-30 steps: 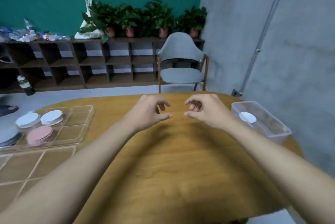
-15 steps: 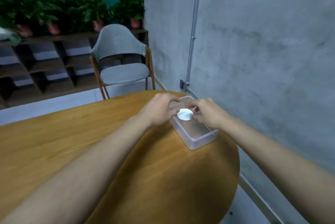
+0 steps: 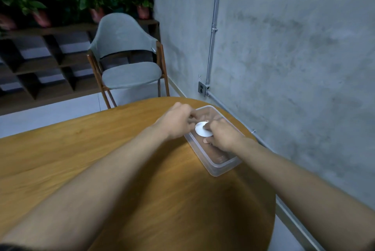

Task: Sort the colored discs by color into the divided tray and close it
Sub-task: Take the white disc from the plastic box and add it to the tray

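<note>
A white disc (image 3: 201, 130) lies inside a clear plastic box (image 3: 221, 164) at the right end of the wooden table. My right hand (image 3: 222, 136) reaches into the box, with its fingers curled over the disc's right edge and the thumb below it. At the box's left rim my left hand (image 3: 178, 121) has its fingers bent, with the fingertips at the disc's upper left edge. Whether the left fingers pinch the disc is hidden. The divided tray is out of view.
The oval wooden table (image 3: 101, 149) ends close to a grey concrete wall (image 3: 294, 68) on the right. A grey chair (image 3: 125, 64) stands beyond the table's far edge, with dark shelving (image 3: 40, 64) and potted plants behind it.
My view has swung right, away from the divided tray with its discs. Both hands have moved from mid-table to the clear box and closed in on the white disc.
</note>
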`<act>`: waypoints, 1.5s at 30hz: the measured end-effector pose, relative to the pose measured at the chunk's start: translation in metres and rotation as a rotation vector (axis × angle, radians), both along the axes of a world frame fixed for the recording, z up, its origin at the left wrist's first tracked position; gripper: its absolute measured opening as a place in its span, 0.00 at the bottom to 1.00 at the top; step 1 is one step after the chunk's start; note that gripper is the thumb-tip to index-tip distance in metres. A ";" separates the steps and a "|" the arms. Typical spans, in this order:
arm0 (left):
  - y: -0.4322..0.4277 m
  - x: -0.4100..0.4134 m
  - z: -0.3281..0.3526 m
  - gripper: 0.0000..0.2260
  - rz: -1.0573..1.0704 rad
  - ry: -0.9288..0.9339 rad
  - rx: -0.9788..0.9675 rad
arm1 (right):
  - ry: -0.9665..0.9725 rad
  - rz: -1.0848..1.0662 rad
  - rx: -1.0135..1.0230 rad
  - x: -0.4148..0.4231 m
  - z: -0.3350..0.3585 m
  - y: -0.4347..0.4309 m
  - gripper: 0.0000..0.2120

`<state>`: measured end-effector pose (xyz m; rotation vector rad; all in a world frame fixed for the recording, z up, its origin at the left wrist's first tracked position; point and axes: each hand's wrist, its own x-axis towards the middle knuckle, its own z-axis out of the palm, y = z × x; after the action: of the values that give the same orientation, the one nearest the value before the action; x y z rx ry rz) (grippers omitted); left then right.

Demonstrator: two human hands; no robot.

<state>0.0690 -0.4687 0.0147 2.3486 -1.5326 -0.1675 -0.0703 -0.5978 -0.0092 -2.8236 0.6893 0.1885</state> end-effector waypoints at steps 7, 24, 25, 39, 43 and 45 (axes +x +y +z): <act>0.006 -0.004 0.003 0.10 -0.013 -0.002 -0.121 | 0.041 0.139 -0.167 -0.002 0.011 0.001 0.14; 0.013 -0.008 0.002 0.10 -0.069 0.007 -0.210 | 0.040 0.043 -0.022 0.005 0.008 -0.001 0.19; 0.013 -0.008 0.002 0.10 -0.072 0.007 -0.212 | 0.038 0.033 0.001 0.005 0.008 -0.003 0.21; 0.014 -0.004 0.000 0.11 -0.072 0.019 -0.220 | 0.034 -0.020 0.033 0.011 0.010 -0.001 0.27; 0.015 -0.004 0.000 0.10 -0.074 0.014 -0.224 | 0.010 -0.008 0.008 0.011 0.012 0.001 0.23; 0.017 -0.006 0.002 0.10 -0.063 0.009 -0.243 | -0.018 -0.022 -0.012 0.009 0.015 0.001 0.22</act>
<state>0.0634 -0.4521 0.0166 2.1101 -1.5295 -0.0047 -0.0613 -0.5965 0.0056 -2.8247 0.7197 0.1551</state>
